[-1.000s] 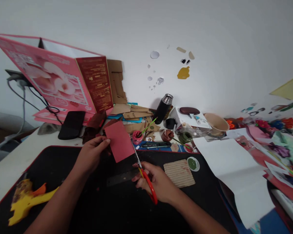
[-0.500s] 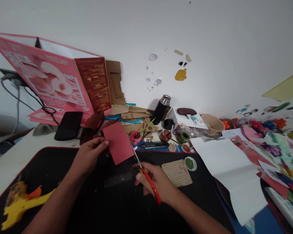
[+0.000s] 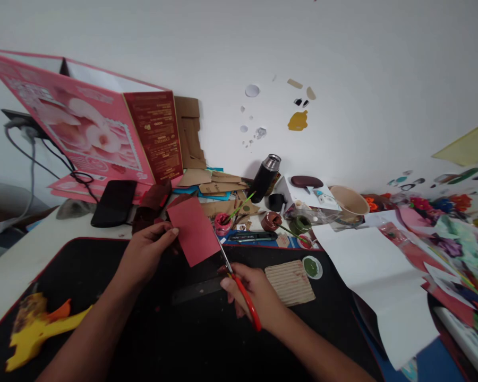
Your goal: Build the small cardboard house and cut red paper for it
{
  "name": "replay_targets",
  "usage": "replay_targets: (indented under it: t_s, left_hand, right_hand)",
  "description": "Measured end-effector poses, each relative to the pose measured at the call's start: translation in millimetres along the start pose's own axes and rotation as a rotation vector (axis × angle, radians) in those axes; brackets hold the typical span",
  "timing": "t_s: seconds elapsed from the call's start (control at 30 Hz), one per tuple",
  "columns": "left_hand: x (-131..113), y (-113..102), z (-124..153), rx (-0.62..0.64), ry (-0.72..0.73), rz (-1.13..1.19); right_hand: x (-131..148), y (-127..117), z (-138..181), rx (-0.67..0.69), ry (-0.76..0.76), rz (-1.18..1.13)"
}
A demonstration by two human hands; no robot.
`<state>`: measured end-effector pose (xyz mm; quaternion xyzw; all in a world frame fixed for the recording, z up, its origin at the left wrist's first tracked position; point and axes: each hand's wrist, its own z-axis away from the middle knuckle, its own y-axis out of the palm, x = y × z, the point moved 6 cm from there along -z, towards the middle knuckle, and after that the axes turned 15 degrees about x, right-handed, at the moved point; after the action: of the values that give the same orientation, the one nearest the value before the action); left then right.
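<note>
Between thumb and fingers, my left hand (image 3: 153, 246) pinches the left edge of a pinkish-red sheet of paper (image 3: 194, 233), held up above the black mat (image 3: 151, 329). My right hand (image 3: 253, 292) is closed around the red handles of a pair of scissors (image 3: 246, 297). Their blades point up and left and lie along the paper's right edge; whether they touch it I cannot tell. Below the paper, a dark ruler (image 3: 197, 290) lies flat on the mat. A piece of corrugated cardboard (image 3: 290, 283) rests to the right of my right hand.
A yellow glue gun (image 3: 35, 329) lies at left, a phone (image 3: 114, 203) behind it. Along the back stand a pink paper bag (image 3: 91, 127), a black flask (image 3: 265, 180) and paint jars (image 3: 271, 220). A small green paint dish (image 3: 312, 267) and white paper (image 3: 378, 270) are at right.
The view has shifted slightly. Both hands keep their grips, and the paper and scissors are in nearly the same position relative to each other.
</note>
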<state>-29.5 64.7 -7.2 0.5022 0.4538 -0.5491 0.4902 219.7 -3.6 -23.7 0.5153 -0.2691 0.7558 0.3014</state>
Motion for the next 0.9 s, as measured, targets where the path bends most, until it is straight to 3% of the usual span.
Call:
replay_targets:
  t_s: [0.47, 0.9]
  left_hand:
    - [16, 1, -6, -0.017, -0.053, 0.059]
    - [27, -1, -10, -0.001, -0.066, 0.115]
  right_hand:
    - [-9, -4, -4, -0.078, 0.028, 0.116]
    - [2, -6, -6, -0.142, -0.034, 0.271]
